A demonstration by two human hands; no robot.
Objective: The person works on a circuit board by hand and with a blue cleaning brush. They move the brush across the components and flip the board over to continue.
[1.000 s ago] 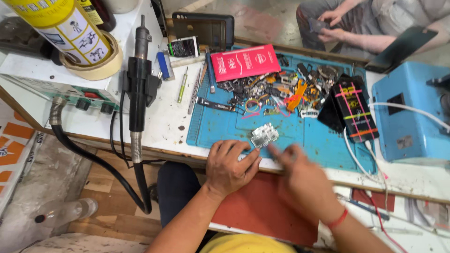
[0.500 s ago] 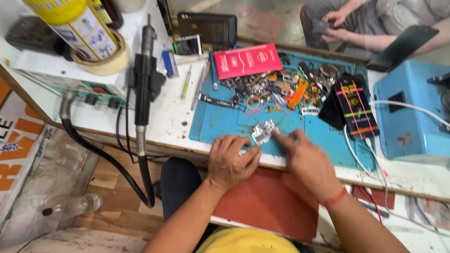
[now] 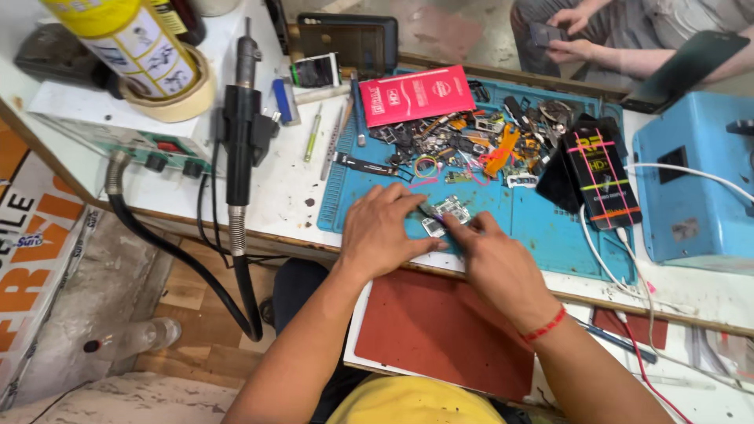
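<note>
While bent over the blue silicone work mat (image 3: 542,228), both hands close together at its near edge. Left hand (image 3: 382,232) flat-fingered, palm down, fingertips pressing beside a small silvery circuit board (image 3: 445,215) lying on the mat. Right hand (image 3: 496,263) just to the right of it, fingers drawn together and pinched at the board's near corner; whether a tool sits in that pinch, impossible to tell. Red thread band (image 3: 545,325) around the right wrist.

Beyond the board, a heap of small phone parts, screws and flex cables (image 3: 479,145) with an orange piece among them. Flat red cardboard packet (image 3: 416,96) at the mat's far edge. Black phone wrapped in coloured rubber bands (image 3: 601,177) to the right, next to a pale blue metal box (image 3: 695,184) with a white cable trailing from it. Left of the mat, a black hot-air gun handle (image 3: 238,141) with a ribbed hose hanging off the table, and a yellow-capped spray can (image 3: 126,39) standing inside a roll of beige tape (image 3: 177,94). Dark red pad (image 3: 440,330) on a lower shelf under the forearms. At the top, another person's hands (image 3: 569,35) holding a phone.
</note>
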